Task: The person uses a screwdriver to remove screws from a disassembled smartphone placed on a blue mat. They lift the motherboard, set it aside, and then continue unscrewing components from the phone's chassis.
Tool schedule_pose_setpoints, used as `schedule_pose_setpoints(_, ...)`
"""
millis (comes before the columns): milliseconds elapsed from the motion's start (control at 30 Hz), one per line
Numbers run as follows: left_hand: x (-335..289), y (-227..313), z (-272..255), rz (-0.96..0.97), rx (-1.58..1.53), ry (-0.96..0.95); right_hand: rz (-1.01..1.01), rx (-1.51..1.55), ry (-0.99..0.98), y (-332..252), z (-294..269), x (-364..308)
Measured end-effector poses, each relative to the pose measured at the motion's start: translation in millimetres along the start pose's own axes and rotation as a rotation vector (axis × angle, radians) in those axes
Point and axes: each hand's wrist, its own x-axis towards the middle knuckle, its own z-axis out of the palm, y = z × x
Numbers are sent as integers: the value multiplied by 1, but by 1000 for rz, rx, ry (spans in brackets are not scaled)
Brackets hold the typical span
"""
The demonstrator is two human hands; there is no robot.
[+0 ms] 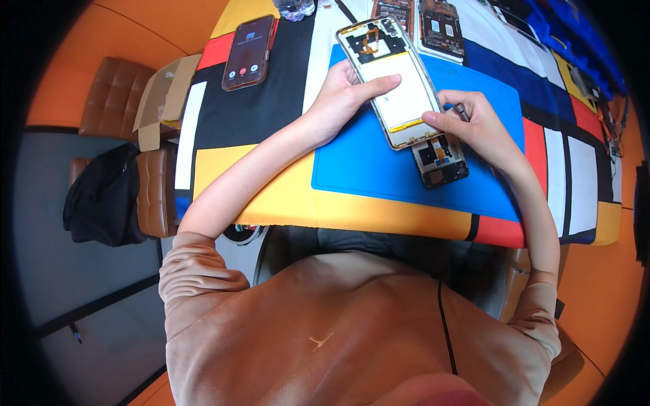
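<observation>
Both hands hold an opened phone (403, 101), tilted above a blue work mat (359, 177). Its back is off, showing a large white battery with yellow strips and bare parts at the top. My left hand (342, 95) grips the left edge, thumb lying across the battery. At the lower right edge, my right hand (477, 128) pinches the phone with its thumb. A small dark cylindrical tool end (462, 111) pokes out between the right fingers; the rest of it is hidden. Partly under the held phone, a second opened phone (441, 169) rests on the mat.
A phone with a lit screen (249, 54) lies at the left on the colour-block tablecloth (271, 186). Disassembled phone boards (440, 30) lie at the far side. A clear plastic item (295, 8) stands at the far edge. An open cardboard box (166, 101) is left of the table.
</observation>
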Motion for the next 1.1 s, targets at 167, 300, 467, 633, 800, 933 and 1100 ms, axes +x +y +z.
schedule_pose_setpoints(167,1,0,1,5,-46,45,20,180,-19,9,-5,5)
schedule_pose_setpoints(300,5,-2,-4,15,-127,-31,-5,320,123,18,-28,7)
schedule_pose_setpoints(467,8,-9,-14,25,3,-31,-27,13,558,36,-96,17)
schedule_pose_setpoints(633,7,-11,-20,49,131,-67,161,-111,602,75,-146,32)
schedule_pose_setpoints(800,3,-16,-11,340,945,66,-26,-490,854,107,-166,42)
schedule_pose_setpoints(933,-7,-19,-1,400,1385,112,-225,-240,832,85,-157,37)
schedule_pose_setpoints(1100,-2,-17,1,287,1305,2,-283,28,796,41,-69,26)
